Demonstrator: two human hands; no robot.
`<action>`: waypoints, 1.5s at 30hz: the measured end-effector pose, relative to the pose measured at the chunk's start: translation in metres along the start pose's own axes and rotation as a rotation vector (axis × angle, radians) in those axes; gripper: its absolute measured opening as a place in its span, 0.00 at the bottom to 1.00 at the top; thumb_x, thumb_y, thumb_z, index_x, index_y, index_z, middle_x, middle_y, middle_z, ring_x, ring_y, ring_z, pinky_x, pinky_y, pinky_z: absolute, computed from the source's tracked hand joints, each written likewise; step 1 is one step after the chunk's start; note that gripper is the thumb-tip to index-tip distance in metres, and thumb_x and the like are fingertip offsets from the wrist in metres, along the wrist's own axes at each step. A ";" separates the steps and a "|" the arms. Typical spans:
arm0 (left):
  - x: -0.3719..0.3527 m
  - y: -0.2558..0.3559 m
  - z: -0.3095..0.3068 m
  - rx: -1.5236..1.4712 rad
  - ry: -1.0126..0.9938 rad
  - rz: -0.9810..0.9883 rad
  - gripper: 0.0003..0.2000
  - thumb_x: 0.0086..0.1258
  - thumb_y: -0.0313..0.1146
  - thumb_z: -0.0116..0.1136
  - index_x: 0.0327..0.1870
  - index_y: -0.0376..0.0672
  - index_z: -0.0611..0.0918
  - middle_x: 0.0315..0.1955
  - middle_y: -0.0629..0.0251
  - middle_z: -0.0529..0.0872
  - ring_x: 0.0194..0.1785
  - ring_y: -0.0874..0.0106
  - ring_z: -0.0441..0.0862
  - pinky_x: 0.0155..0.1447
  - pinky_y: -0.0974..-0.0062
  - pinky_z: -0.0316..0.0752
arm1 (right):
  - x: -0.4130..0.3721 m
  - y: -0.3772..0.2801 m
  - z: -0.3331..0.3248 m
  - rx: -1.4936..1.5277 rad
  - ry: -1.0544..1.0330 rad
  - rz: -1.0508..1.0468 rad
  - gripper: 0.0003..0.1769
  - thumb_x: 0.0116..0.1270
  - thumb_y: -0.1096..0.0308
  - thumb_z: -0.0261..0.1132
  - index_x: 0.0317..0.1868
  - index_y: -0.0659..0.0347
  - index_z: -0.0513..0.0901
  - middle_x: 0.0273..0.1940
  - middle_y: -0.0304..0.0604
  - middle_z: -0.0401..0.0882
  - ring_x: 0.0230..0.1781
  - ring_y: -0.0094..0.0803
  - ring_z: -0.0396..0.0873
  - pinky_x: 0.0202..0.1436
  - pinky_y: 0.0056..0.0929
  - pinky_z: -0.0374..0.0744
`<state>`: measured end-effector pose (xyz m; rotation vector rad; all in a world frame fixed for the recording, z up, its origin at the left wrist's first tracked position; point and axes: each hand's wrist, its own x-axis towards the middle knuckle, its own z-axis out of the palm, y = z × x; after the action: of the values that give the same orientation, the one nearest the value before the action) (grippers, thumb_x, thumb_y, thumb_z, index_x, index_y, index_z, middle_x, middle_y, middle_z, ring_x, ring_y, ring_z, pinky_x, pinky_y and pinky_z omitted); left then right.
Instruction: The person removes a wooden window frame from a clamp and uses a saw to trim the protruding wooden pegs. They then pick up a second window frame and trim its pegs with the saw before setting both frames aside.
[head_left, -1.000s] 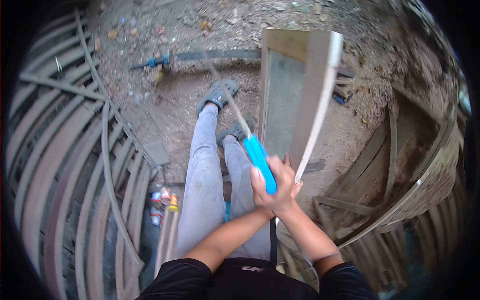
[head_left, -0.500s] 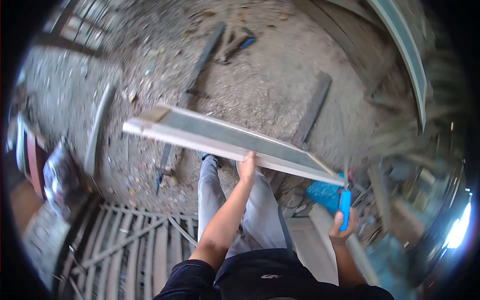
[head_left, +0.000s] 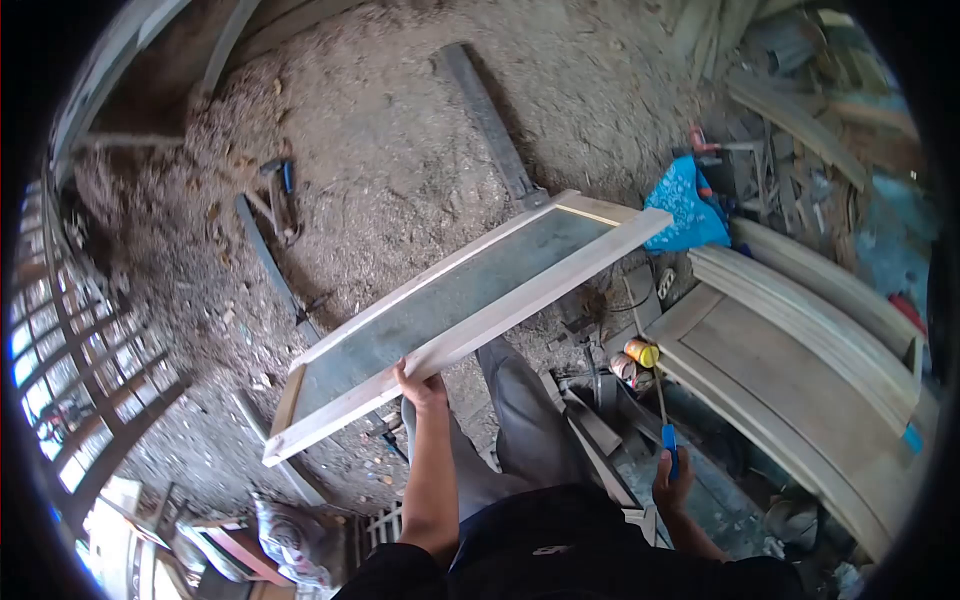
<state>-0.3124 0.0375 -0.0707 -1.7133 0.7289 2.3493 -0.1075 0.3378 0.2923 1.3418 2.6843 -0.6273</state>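
A long wooden frame [head_left: 500,318] with a grey-green inner panel [head_left: 450,288] lies tilted across the middle of the view. My left hand [head_left: 422,388] grips its near rail, fingers wrapped over the edge, left of the middle. On the right, away from the frame, my right hand [head_left: 674,480] is closed round the blue handle of a screwdriver [head_left: 670,445], whose long thin shaft points up and away from me. Yellow-lidded cans [head_left: 641,353] stand close to the shaft.
Wooden panels [head_left: 790,370] are stacked at the right, beside a blue patterned bag [head_left: 686,210]. A dark beam [head_left: 485,120] lies on the dirt floor beyond the frame. A hammer-like tool [head_left: 280,190] is at the upper left. A plastic sack [head_left: 285,535] sits at the lower left.
The view has turned to the right, with the stacked panels now showing. The frame's right end now points up and away. Both hands keep their holds.
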 end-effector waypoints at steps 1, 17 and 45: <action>-0.006 0.004 0.007 0.033 -0.015 -0.011 0.26 0.60 0.47 0.68 0.54 0.41 0.77 0.46 0.60 0.83 0.53 0.61 0.83 0.61 0.59 0.80 | 0.002 0.017 0.001 0.020 0.009 0.025 0.14 0.76 0.63 0.61 0.34 0.63 0.73 0.22 0.44 0.70 0.20 0.34 0.69 0.25 0.37 0.66; 0.035 0.006 0.066 0.225 -0.151 0.067 0.15 0.61 0.33 0.57 0.47 0.38 0.79 0.46 0.55 0.83 0.51 0.57 0.83 0.58 0.58 0.84 | 0.005 0.057 -0.006 0.189 0.112 0.297 0.15 0.76 0.63 0.61 0.36 0.68 0.77 0.25 0.46 0.74 0.25 0.31 0.72 0.29 0.36 0.69; -0.144 0.129 0.142 0.353 -0.191 0.045 0.15 0.60 0.29 0.57 0.49 0.38 0.76 0.43 0.56 0.82 0.48 0.58 0.85 0.54 0.58 0.87 | -0.114 0.068 0.041 0.244 0.316 0.490 0.20 0.77 0.57 0.61 0.33 0.67 0.74 0.21 0.58 0.71 0.22 0.58 0.74 0.29 0.48 0.69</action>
<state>-0.4352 0.0136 0.1340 -1.3201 1.0781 2.2059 0.0111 0.2732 0.2605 2.2314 2.3818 -0.7484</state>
